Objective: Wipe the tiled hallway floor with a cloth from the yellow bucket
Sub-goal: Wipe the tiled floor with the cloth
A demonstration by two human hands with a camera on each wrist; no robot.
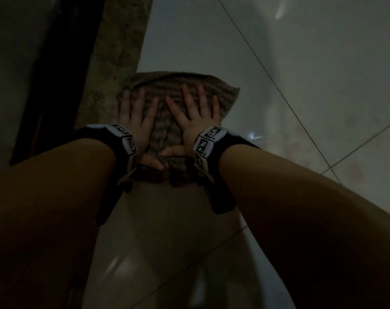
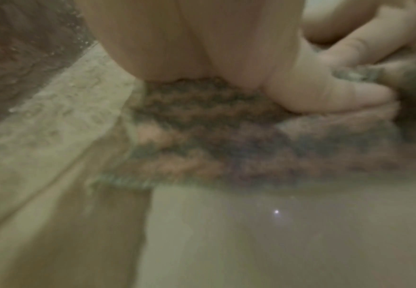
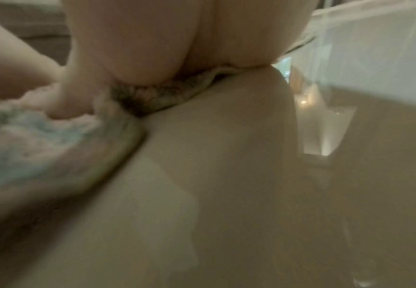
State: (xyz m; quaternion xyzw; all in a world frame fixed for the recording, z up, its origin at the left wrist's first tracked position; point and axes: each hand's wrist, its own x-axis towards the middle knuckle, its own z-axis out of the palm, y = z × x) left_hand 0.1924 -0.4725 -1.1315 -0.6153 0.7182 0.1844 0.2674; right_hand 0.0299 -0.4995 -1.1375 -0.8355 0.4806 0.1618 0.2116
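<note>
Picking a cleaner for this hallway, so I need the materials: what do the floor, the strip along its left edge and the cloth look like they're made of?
Floor: likely glazed ceramic or porcelain tile; pale, glossy, mirror-like glare, thin grout lines.
Edge strip: speckled brownish surface, perhaps granite or terrazzo; too dim to be sure.
Cloth: looped terry-like fabric with a ribbed texture, greyish-brown, probably cotton.
</note>
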